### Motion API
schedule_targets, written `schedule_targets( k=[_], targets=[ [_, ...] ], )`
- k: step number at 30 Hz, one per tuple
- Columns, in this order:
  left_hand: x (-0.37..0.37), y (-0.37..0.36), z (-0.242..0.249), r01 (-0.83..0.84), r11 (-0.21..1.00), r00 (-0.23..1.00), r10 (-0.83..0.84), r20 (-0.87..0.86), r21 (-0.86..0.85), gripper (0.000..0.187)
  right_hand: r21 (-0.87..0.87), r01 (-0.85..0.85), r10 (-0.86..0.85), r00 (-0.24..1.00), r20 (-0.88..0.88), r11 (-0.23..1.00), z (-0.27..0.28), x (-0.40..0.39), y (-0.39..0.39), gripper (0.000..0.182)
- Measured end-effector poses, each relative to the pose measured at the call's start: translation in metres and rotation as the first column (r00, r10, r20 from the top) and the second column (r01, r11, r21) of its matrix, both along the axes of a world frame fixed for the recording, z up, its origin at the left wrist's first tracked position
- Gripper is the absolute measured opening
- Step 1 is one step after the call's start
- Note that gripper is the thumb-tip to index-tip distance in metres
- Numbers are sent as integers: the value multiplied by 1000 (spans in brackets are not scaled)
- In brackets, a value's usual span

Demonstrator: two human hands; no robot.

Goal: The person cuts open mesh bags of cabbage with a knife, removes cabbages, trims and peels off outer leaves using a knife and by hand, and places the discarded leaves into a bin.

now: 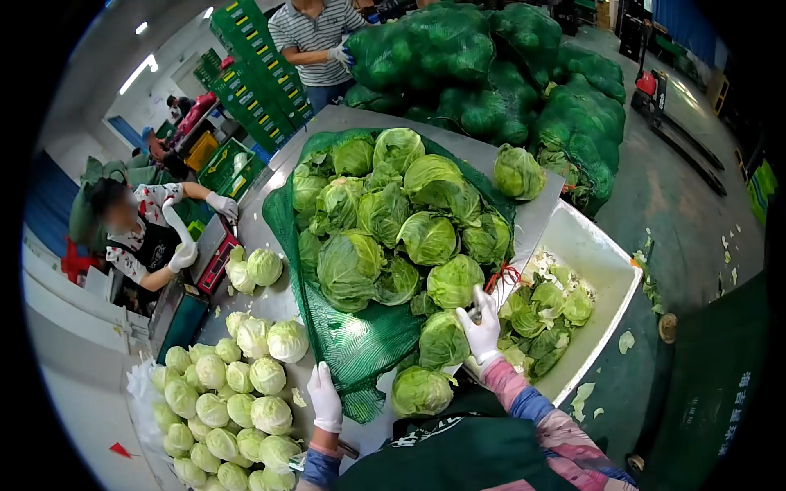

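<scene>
My left hand [325,399], in a white glove, has its fingers stretched out flat at the near edge of a green mesh bag [344,344]. My right hand [481,327], also gloved, reaches in beside a green cabbage [443,340] and just below another cabbage [456,282]. Its thumb and forefinger are apart, with a small greyish patch between them that I cannot make out. Many leafy cabbages [350,270] lie heaped on the spread bag. One more cabbage [422,391] sits close to my apron.
Pale trimmed cabbages [221,409] are piled at left. A white bin [602,286] with loose leaves stands at right. Full green mesh sacks [417,49] are stacked behind. One co-worker [147,229] sits beside a scale [219,263]; another person [315,41] touches the sacks.
</scene>
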State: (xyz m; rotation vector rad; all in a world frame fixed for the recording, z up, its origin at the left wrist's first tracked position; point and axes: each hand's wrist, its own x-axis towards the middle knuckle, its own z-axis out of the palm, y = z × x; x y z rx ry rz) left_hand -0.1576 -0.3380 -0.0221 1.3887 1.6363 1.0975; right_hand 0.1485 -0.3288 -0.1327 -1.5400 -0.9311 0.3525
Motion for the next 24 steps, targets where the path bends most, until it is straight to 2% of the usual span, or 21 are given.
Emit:
schedule_targets(
  k=[4,6,8,9,10,11,12,13,14,15,16,18,19,20,22,23,24],
  targets=[
    [-7,-20,17,40,999,999,-40,32,1,34,-53,49,-50,999,-15,997,-33,-8,-17,42],
    [-17,-31,15,-30,1000,997,30,65,-7,35,-77,123,-145,891,-431,989,-49,-23,-31,33],
    [-23,-45,26,-1,1000,1000,2,20,-24,35,-168,80,-149,879,-453,983,-74,-36,-53,30],
    [-20,-53,37,-4,999,1000,4,13,-45,33,-97,139,-168,872,-460,985,-78,-49,-55,31],
    [-20,-60,39,-57,995,995,64,80,-83,35,-212,138,-219,876,-429,967,-60,-58,-58,30],
    [-27,-70,45,11,990,999,-4,52,-143,33,-222,160,-235,900,-368,962,-61,-71,-56,30],
    [-34,-78,46,75,976,997,-70,29,-203,33,-231,181,-247,920,-304,956,-62,-83,-55,30],
    [-51,-87,35,81,975,997,-76,35,-207,33,-217,171,-235,920,-313,961,-57,-95,-53,27],
    [-73,-95,23,60,953,998,-66,-11,-298,37,-201,162,-221,920,-323,966,-51,-106,-50,25],
    [-82,-95,15,35,924,997,-61,-56,-382,42,-166,88,-140,930,-340,982,-58,-117,-43,22],
    [-76,-97,28,47,922,995,-79,-69,-385,39,-133,9,-56,933,-354,991,-67,-129,-39,20],
    [-56,-91,48,27,946,997,-51,-65,-324,36,-151,-28,-19,953,-303,988,-64,-152,-32,19],
    [-62,-83,43,-20,932,993,-23,-112,-362,37,-277,-29,-57,953,-296,960,-61,-153,-28,20],
    [-69,-73,38,-65,917,987,1,-160,-394,37,-277,-24,-63,952,-299,961,-60,-148,-25,20],
    [-71,-65,42,-173,960,964,120,-236,-219,41,-273,-311,150,863,-483,910,-59,-131,-32,18],
    [-101,-58,-9,-134,983,964,158,216,-123,36,-280,-369,254,893,-372,886,-53,-116,-37,20],
    [-96,-61,-8,-140,981,962,166,215,-132,36,-283,-562,323,742,-587,777,-44,-97,-44,21]
  ],
)
